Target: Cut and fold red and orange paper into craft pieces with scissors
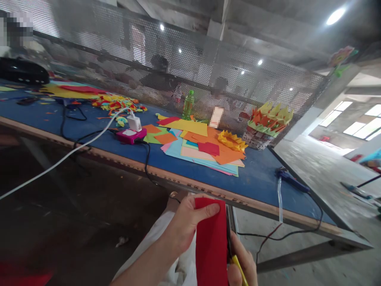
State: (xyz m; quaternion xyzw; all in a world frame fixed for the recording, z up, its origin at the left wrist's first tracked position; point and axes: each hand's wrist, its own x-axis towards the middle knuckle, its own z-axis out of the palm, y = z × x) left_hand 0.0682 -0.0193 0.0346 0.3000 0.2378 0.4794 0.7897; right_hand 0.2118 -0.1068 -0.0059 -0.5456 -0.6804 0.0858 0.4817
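Found red paper (211,246) just in front of table (256,182).
Pinched red paper in left hand (189,222), thumb on top; curled right hand (244,256) around scissors (238,267) at its right edge. Noted paper pile (193,153), bottle (188,105), glue gun (293,182) on table; saw white cable (68,156) crossing front edge.

A perforated grey metal screen (190,65) rises behind the long blue-topped counter (258,180). Bright white lamps (336,16) dot the grey concrete ceiling (276,20); pale multi-pane windows (355,128) overlook a grey concrete floor (312,159) at right.
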